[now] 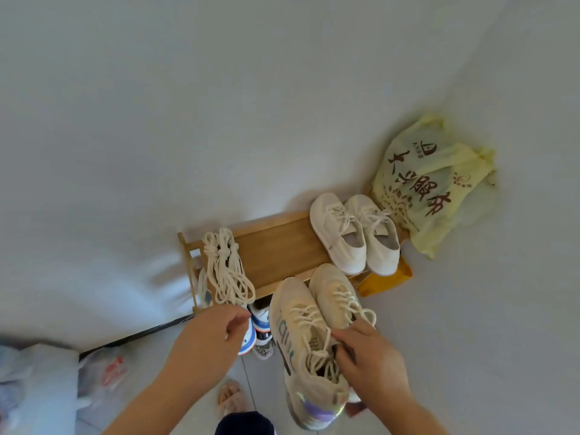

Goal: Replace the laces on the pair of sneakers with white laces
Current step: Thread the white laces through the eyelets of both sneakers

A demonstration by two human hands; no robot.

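A pair of beige sneakers (pixel 303 324) with cream laces hangs in front of the wooden shoe rack (pixel 276 249), held side by side. My right hand (pixel 368 359) grips them at the collars, fingers tucked inside. My left hand (pixel 210 337) hovers just left of them with loosely curled fingers, holding nothing. Two bundles of white laces (pixel 226 268) lie on the rack's top at its left end, just beyond my left hand.
A pair of white sneakers (pixel 354 232) sits at the rack's right end, with a yellow plastic bag (pixel 436 186) behind and an orange item (pixel 383 279) beside it. More shoes (pixel 257 331) sit on a lower shelf. Bags (pixel 47 378) lie at the left, a slipper (pixel 232 397) on the floor.
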